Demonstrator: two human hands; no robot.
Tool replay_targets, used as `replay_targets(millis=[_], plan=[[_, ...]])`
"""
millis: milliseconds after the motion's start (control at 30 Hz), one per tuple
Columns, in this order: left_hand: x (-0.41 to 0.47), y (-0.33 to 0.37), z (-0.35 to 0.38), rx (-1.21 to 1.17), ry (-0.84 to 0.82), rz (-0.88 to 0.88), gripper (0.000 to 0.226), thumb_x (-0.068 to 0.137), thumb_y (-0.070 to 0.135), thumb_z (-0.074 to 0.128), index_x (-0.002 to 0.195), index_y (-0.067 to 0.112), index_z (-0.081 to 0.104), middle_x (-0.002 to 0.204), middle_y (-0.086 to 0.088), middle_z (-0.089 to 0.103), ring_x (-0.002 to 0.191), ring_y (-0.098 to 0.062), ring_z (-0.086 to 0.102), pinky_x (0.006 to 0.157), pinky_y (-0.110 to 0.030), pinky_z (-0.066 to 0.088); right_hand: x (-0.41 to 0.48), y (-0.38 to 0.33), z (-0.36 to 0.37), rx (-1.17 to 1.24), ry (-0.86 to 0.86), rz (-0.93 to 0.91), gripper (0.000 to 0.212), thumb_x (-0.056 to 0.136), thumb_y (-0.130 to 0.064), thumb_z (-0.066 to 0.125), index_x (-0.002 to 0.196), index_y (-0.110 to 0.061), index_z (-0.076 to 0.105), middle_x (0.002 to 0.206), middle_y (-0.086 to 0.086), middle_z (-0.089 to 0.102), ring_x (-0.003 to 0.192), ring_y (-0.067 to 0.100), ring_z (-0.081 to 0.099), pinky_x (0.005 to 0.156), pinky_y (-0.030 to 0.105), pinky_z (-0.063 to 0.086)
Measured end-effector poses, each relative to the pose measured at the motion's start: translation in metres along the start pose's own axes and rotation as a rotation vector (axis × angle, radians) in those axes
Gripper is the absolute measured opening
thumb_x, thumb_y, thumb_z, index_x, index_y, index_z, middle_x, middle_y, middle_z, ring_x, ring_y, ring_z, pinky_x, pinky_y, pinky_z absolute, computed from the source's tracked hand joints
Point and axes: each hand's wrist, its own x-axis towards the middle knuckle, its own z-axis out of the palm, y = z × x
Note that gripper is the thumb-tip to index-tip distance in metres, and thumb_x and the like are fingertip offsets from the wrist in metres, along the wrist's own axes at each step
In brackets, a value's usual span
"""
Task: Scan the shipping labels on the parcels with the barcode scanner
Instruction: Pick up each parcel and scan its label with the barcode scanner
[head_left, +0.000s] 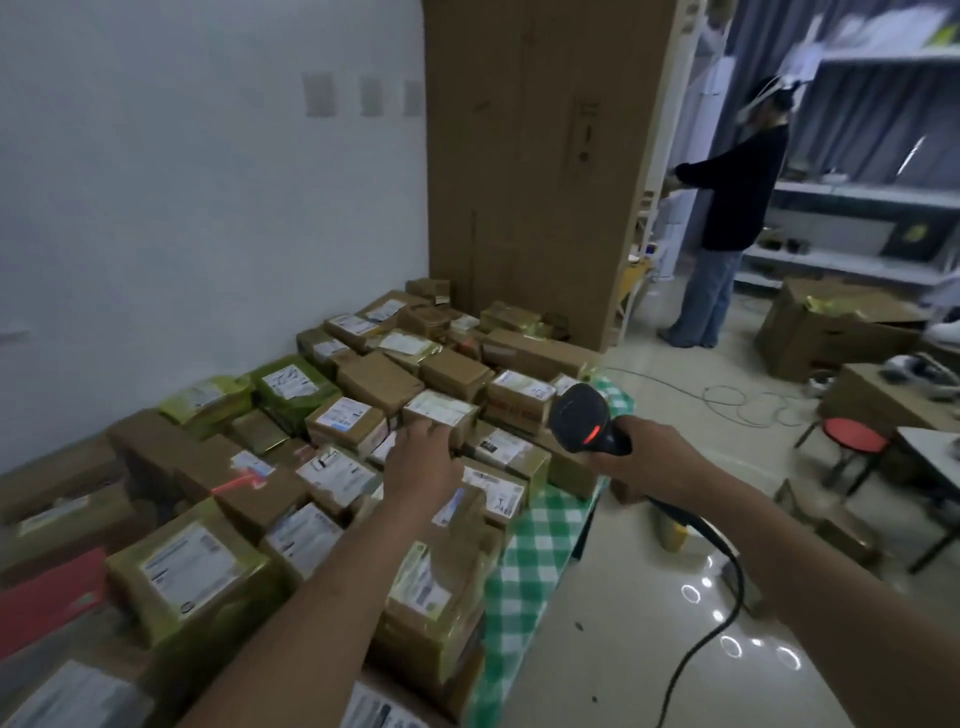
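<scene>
Scanner raised over a table packed with parcels

Nearest, taped cardboard parcels (130, 587) with white shipping labels (189, 566) crowd a table covered by a green checked cloth (535, 545). The left hand (423, 465) reaches out above them, fingers fairly straight and holding nothing. Its tips lie at the edge of a small labelled box (441, 408), though contact cannot be told. Just to the right, the right hand (647, 457) is wrapped round the handle of the black barcode scanner (579, 415), whose head tilts toward the parcels with a red light glowing on its back. Its black cable (727, 597) trails down toward the floor. A red scan line (234, 484) falls across a parcel left of the left hand. Beyond the table stands a tall cardboard carton (530, 156) — farther right, a person (732, 208) faces metal shelves (857, 192).
</scene>
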Motion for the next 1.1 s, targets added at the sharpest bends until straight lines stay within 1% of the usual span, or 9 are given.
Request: replay_targets(millis=[67,200,433,567,667,833,933,1033,1100], plan=[[0.038,0.018,0.010,0.004,0.008,0.020,0.053,0.097,0.034,0.052,0.147,0.018,0.040,0.153,-0.009,0.034,0.138,-0.029,0.032,0.107,-0.040,0.035,0.041,0.027,-0.010,-0.072,0.001,0.014,0.029,0.085,-0.050,0.070,0.083,-0.032,0.047,0.074,-0.013,0.054,0.062,-0.002,0.046,0.049,0.013,0.027],[0.113,0.051,0.022,-0.029,-0.042,-0.022,0.056,0.098,0.035,0.052,0.149,0.018,0.036,0.154,-0.009,0.032,0.138,-0.030,0.033,0.106,-0.043,0.038,0.128,0.072,-0.037,-0.113,-0.034,0.033,0.034,0.083,-0.052,0.072,0.096,-0.026,0.055,0.086,-0.005,0.060,0.070,0.007,0.051,0.056,0.016,0.035],[0.212,0.106,0.040,-0.055,-0.066,-0.049,0.050,0.096,0.031,0.052,0.145,0.022,0.041,0.148,-0.006,0.041,0.130,-0.027,0.041,0.103,-0.041,0.043,0.253,0.133,-0.067,-0.123,-0.041,-0.005,0.029,0.084,-0.051,0.070,0.090,-0.025,0.058,0.077,-0.005,0.059,0.071,0.012,0.052,0.058,0.019,0.036],[0.266,0.133,0.056,-0.046,-0.081,-0.065,0.058,0.098,0.034,0.052,0.150,0.020,0.034,0.153,-0.006,0.035,0.135,-0.026,0.039,0.106,-0.041,0.043,0.322,0.172,-0.072,-0.110,-0.062,0.020,0.030,0.086,-0.052,0.069,0.092,-0.025,0.057,0.077,-0.005,0.058,0.073,0.013,0.053,0.055,0.018,0.035],[0.307,0.147,0.074,-0.057,-0.076,-0.088,0.061,0.099,0.037,0.051,0.153,0.019,0.029,0.155,-0.005,0.031,0.139,-0.025,0.034,0.107,-0.038,0.042,0.380,0.202,-0.073,-0.012,-0.054,0.041,0.040,0.084,-0.050,0.072,0.104,-0.024,0.051,0.092,0.002,0.062,0.078,0.017,0.059,0.058,0.024,0.042],[0.380,0.175,0.100,-0.062,-0.060,-0.182,0.061,0.099,0.037,0.052,0.154,0.021,0.029,0.157,-0.003,0.030,0.141,-0.025,0.031,0.110,-0.039,0.039,0.482,0.245,-0.071,0.128,-0.110,-0.038,0.038,0.086,-0.045,0.072,0.113,-0.025,0.055,0.088,-0.008,0.061,0.079,0.014,0.061,0.063,0.026,0.047],[0.422,0.196,0.112,-0.047,-0.058,-0.272,0.057,0.100,0.034,0.051,0.152,0.022,0.032,0.155,-0.005,0.033,0.140,-0.027,0.033,0.108,-0.040,0.041,0.538,0.263,-0.069,0.198,-0.172,-0.105,0.037,0.087,-0.040,0.072,0.118,-0.025,0.059,0.093,-0.007,0.063,0.084,0.018,0.062,0.070,0.031,0.051],[0.462,0.216,0.124,-0.015,-0.067,-0.341,0.052,0.100,0.032,0.050,0.149,0.021,0.036,0.150,-0.005,0.039,0.135,-0.026,0.038,0.104,-0.038,0.043,0.588,0.279,-0.068,0.225,-0.259,-0.128,0.035,0.088,-0.040,0.071,0.114,-0.021,0.058,0.100,0.000,0.064,0.092,0.021,0.063,0.081,0.040,0.055],[0.486,0.228,0.133,-0.009,-0.078,-0.378,0.050,0.101,0.033,0.047,0.148,0.019,0.038,0.149,-0.007,0.040,0.134,-0.027,0.038,0.103,-0.038,0.044,0.617,0.289,-0.067,0.227,-0.318,-0.144,0.032,0.089,-0.040,0.070,0.109,-0.019,0.058,0.100,0.001,0.065,0.089,0.019,0.063,0.077,0.035,0.052]])
